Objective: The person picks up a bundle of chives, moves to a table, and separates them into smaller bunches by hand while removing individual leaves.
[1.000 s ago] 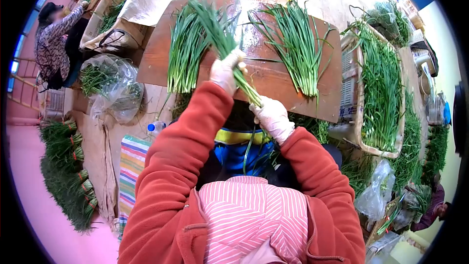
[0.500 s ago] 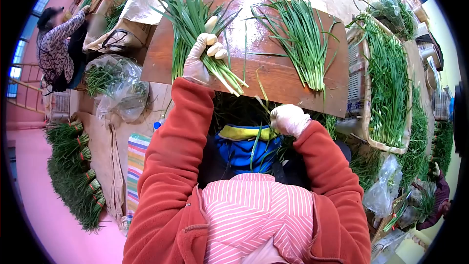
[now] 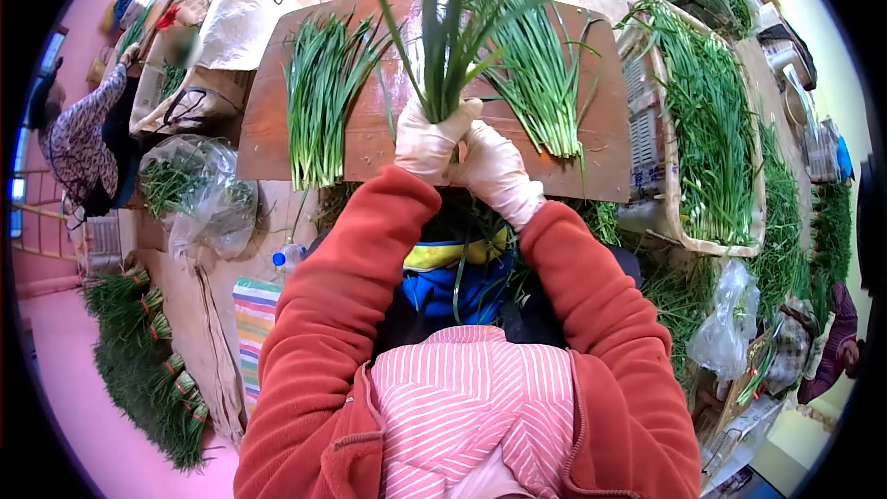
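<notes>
My gloved left hand (image 3: 427,146) is wrapped around a bunch of garlic chives (image 3: 448,46), held up with the leaves pointing away from me. Right beside it, my gloved right hand (image 3: 499,171) is closed at the lower end of the bunch; what its fingers pinch is hidden. Beyond both hands is a brown wooden board (image 3: 263,143). One pile of garlic chives (image 3: 323,102) lies on its left side, and another pile (image 3: 545,83) on its right, partly behind the raised leaves.
A crate (image 3: 679,212) full of green stalks stands at the right. Tied bundles (image 3: 152,379) lie on the floor at left, near a plastic bag of greens (image 3: 208,194). A co-worker (image 3: 88,143) is at far left; another person's sleeve (image 3: 836,342) shows at far right.
My left hand has brought its bunch right and nearer, off the left pile, and turned it upright. My right hand has risen from the board's near edge to meet it.
</notes>
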The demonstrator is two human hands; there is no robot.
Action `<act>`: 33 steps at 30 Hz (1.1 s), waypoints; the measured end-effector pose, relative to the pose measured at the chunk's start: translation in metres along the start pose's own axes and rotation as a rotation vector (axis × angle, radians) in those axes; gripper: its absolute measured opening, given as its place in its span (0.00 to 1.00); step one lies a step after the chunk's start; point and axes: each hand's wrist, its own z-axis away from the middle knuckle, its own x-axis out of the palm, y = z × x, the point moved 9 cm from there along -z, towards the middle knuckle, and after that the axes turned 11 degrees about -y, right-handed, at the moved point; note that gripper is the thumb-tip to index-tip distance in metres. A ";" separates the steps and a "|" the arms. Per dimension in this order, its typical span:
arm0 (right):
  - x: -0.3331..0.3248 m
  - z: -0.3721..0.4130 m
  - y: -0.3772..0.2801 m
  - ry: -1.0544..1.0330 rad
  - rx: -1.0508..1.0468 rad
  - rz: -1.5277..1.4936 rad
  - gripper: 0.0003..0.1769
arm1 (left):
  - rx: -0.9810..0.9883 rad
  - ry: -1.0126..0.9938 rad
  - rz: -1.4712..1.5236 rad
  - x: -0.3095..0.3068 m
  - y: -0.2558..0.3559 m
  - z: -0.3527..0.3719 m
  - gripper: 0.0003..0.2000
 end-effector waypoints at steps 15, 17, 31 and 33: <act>0.077 -0.043 0.129 -0.029 -0.108 -0.361 0.22 | -0.035 -0.012 -0.259 0.007 -0.046 -0.009 0.22; 0.068 -0.035 0.117 -0.089 0.019 -0.120 0.23 | -0.059 0.012 -0.325 0.008 -0.041 -0.004 0.22; 0.025 0.002 -0.008 0.080 -0.077 -0.014 0.11 | -0.109 0.267 0.282 -0.034 0.012 0.010 0.07; 0.034 0.007 -0.004 -0.069 0.015 -0.168 0.12 | 0.044 0.304 0.170 -0.061 0.037 0.012 0.08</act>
